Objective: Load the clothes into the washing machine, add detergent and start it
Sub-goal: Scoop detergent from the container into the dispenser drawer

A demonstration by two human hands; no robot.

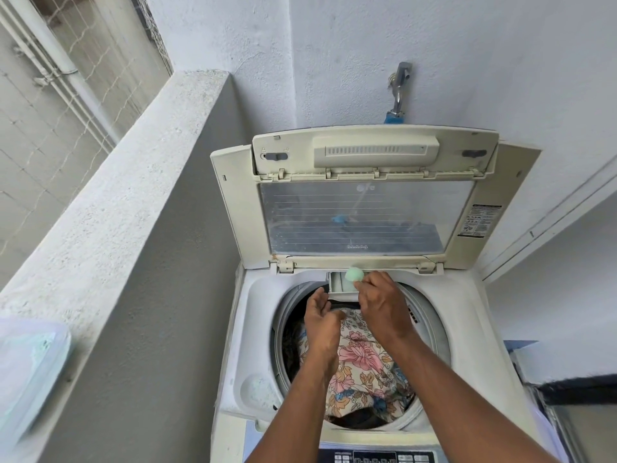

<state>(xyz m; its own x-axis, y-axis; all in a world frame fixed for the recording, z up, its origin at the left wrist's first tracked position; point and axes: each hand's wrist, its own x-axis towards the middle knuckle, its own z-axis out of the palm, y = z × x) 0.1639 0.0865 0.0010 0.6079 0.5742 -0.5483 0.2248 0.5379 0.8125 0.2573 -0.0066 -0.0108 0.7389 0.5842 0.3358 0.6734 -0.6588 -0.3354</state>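
Note:
A white top-loading washing machine [248, 329] stands with its lid [350, 215] folded up against the wall. Floral clothes [360, 362] and dark ones fill the drum. At the drum's far rim a small detergent drawer [340, 283] is pulled out. My right hand [380, 302] holds a pale green scoop [355, 274] tipped over the drawer. My left hand [322, 317] hovers just left of it, above the clothes, fingers curled and apart, holding nothing.
A concrete parapet wall [133, 195] runs along the left. On it, at the lower left, lies a translucent detergent bag [26, 372]. A tap [399, 91] sticks out of the wall behind the machine. The control panel [377, 457] is at the bottom edge.

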